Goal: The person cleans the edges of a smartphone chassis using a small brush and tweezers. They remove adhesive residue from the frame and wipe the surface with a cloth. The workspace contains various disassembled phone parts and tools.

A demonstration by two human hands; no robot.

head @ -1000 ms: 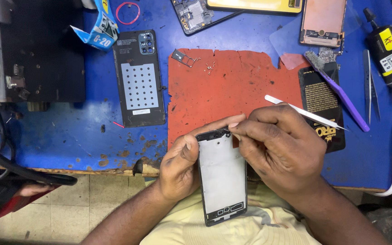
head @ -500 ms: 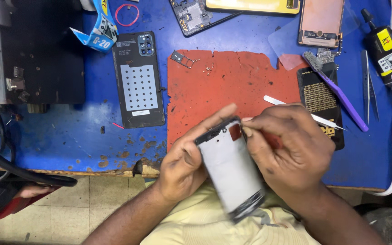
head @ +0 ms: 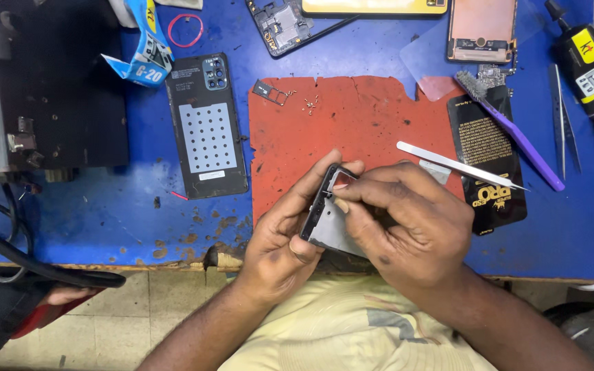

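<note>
Dark phone frame (head: 328,220) with pale grey inner face, tilted on edge, over the red mat's near edge.

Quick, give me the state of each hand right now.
Left hand: closed around the dark rectangular phone frame, gripping its edge.
Right hand: closed, pinching a flat silver metal pry tool, fingers pressed on the frame's top corner.

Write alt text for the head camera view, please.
Two bare hands, left hand and right hand, grip a dark phone frame over a red mat on a blue workbench; phone parts and tools lie around it.
</note>
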